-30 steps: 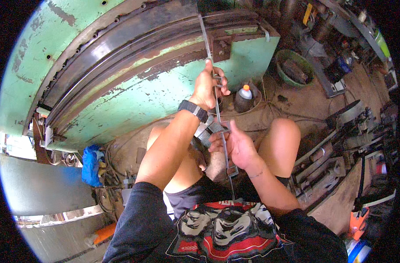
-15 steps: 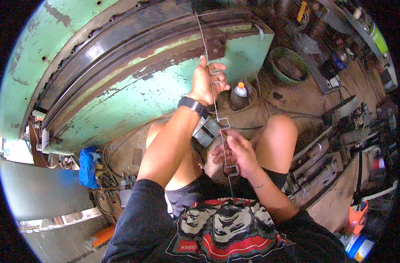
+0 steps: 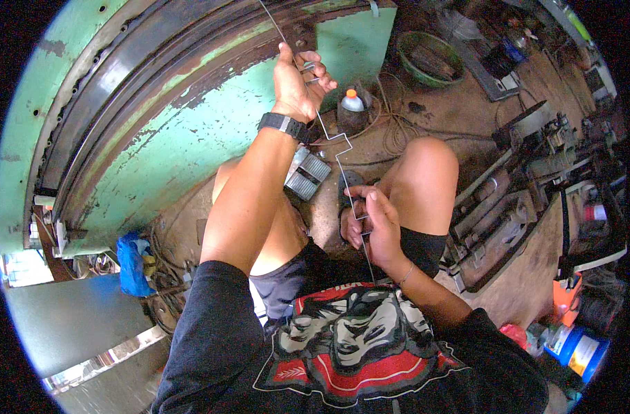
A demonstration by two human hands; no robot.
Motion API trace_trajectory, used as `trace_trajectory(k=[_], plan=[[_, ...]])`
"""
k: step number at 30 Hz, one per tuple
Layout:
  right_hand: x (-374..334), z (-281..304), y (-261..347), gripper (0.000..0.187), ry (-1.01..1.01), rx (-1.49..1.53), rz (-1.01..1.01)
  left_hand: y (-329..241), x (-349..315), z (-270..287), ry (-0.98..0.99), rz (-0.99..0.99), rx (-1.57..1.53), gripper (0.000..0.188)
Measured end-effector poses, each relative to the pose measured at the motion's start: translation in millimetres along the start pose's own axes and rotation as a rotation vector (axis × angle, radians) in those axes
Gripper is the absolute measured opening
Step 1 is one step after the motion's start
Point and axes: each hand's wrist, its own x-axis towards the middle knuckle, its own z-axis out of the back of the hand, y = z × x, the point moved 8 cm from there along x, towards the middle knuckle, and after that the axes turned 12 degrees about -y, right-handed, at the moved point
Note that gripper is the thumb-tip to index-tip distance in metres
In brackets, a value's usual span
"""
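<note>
A long, thin metal strip (image 3: 333,136), bent into several square steps and seen almost edge-on, runs from the machine down toward my shirt. My left hand (image 3: 301,84), with a dark watch at the wrist, holds its upper part, the thumb on one side and the curled fingers on the other. Lower down, my right hand (image 3: 378,228) grips the strip near another step, thumb up and fingers bent round it. The strip's upper end runs out at the top of the view. A green press machine (image 3: 239,114) with worn paint and a dark, long bed stands just beyond my left hand.
On the floor between my legs is a grey ribbed foot pedal (image 3: 308,176). Beyond it stands an orange-capped bottle (image 3: 353,103) among cables, with a green basin (image 3: 406,62) farther back. Metal parts (image 3: 494,238) crowd the right; a blue bag (image 3: 133,265) lies left.
Both hands still hold the strip. My view has shifted, so the machine, bottle and basin appear farther left and higher. The left hand and the strip's upper part have swung leftward in the picture.
</note>
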Motion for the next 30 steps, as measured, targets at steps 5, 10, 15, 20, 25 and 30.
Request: trace_trajectory(k=[5,10,15,20,25,30], plan=[[3,1,-5,0.047,-0.119,0.075,-0.015,1,2,-1,0.014,-0.020,-0.042,0.069],[-1,-5,-11,0.047,-0.043,0.060,-0.099,3,2,-2,0.082,0.007,0.054,0.074],[0,1,-4,0.040,0.103,-0.149,-0.016,5,-5,0,0.064,0.043,0.117,0.081],[0,-11,-4,0.035,0.196,0.033,-0.157,13,-1,24,0.047,0.072,0.195,0.077],[1,-28,-8,0.034,0.299,0.421,-0.412,-5,-23,12,0.141,-0.021,0.296,0.057],[11,-32,-34,0.042,0.452,0.664,-0.628,10,-31,57,0.177,0.051,0.272,0.050]])
